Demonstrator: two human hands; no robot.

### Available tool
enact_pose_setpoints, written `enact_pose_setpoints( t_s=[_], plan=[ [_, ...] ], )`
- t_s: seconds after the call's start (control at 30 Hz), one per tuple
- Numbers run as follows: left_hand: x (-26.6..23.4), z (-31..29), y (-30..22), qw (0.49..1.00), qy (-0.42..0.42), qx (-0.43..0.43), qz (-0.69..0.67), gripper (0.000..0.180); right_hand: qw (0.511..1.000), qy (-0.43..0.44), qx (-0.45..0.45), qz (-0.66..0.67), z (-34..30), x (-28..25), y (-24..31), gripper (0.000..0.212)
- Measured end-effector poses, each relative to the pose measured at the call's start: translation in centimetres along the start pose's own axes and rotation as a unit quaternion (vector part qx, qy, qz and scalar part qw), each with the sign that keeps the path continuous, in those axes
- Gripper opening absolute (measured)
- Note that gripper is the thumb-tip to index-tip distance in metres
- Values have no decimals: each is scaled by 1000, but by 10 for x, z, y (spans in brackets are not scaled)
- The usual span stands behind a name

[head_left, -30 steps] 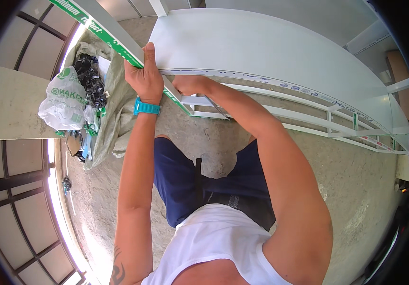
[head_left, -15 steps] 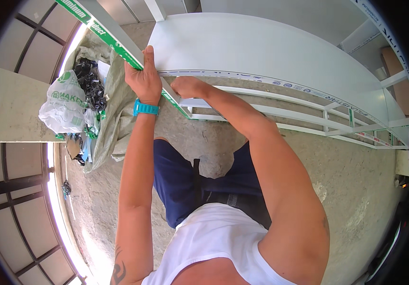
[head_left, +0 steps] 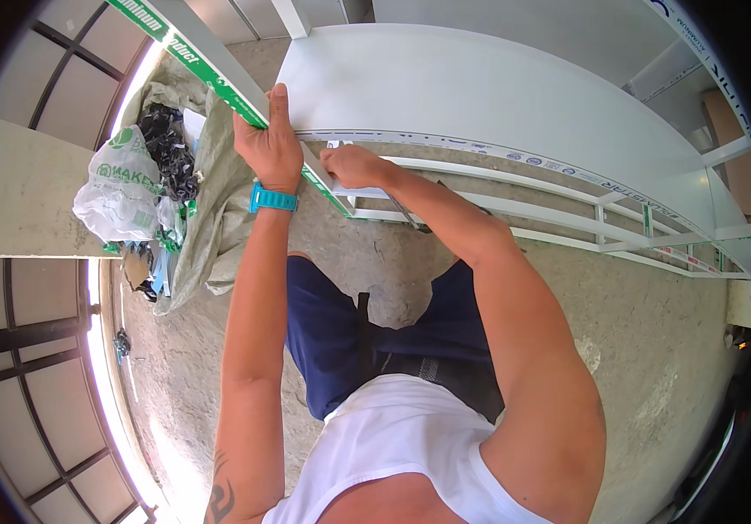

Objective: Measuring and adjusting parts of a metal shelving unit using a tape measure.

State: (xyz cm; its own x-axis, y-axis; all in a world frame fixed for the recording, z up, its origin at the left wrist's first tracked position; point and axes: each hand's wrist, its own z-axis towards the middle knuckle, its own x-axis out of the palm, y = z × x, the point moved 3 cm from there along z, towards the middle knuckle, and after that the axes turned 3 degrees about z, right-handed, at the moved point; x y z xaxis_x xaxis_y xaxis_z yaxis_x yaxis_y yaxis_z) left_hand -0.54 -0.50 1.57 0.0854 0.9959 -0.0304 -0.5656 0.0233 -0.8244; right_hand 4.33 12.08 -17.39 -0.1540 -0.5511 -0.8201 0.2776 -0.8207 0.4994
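My left hand, with a teal band at the wrist, is wrapped round a white aluminium post covered partly by green printed film. Its thumb points up along the inner side. Just right of that post, under the front edge of a white shelf panel, my right hand is closed, knuckles up. What its fingers grip is hidden. A thin dark metal piece, like part of a hand tool, shows below my right wrist; I cannot tell its kind.
Lower white frame rails run rightward beneath the panel. At the left, a large woven sack holds a white plastic bag and black plastic scraps. A pale ledge stands beside it. Rough concrete floor surrounds my legs.
My right hand has turned slightly, and more of the dark metal piece shows below its wrist. My left hand keeps its hold on the post. The whole view has shifted a little.
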Motion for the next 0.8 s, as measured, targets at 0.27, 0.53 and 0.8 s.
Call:
enact_pose_setpoints(
  t_s=[0.27, 0.53, 0.8],
  plan=[
    [6, -1, -2, 1000, 2, -14, -7, 25, 996, -8, -1, -92, -10, 0, 6, 10],
    [5, 0, 0, 1000, -4, -5, -8, 28, 986, 12, 149, 78, -1, -36, -8, 20],
    [2, 3, 3, 1000, 3, 9, 10, 28, 983, 108, 129, 68, 6, -16, -7, 17]
  ],
)
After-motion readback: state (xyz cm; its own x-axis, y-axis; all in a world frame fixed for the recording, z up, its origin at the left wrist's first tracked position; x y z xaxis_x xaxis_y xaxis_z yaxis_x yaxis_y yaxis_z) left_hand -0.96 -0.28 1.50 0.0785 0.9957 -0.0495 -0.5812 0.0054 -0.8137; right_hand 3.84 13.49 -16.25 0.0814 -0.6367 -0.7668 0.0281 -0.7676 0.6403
